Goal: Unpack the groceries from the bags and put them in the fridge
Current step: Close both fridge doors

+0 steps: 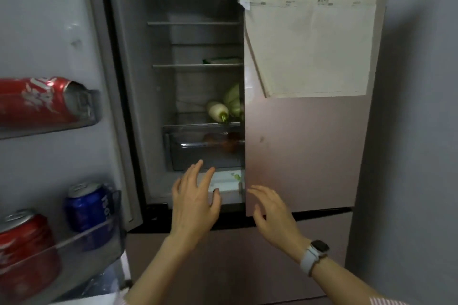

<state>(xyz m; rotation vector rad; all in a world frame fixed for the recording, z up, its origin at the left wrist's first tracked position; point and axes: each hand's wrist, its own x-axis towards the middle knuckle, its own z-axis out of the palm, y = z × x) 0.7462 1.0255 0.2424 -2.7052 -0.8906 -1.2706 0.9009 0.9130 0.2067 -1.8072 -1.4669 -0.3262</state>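
Both hands empty, fingers spread wide | left hand (195, 202) reaches in below the crisper drawer (205, 148), right hand (271, 207) by the shut door's (297, 156) edge | fridge (193, 44) half open; radish (218, 111) on the shelf above, up and ahead of the nearer left hand, long axis pointing outward | no bags in view.

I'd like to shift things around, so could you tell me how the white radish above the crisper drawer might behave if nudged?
The white radish looks rounded and smooth, so it may roll. It lies at the shelf's front edge, so it could drop. It probably feels stiff and fairly heavy.
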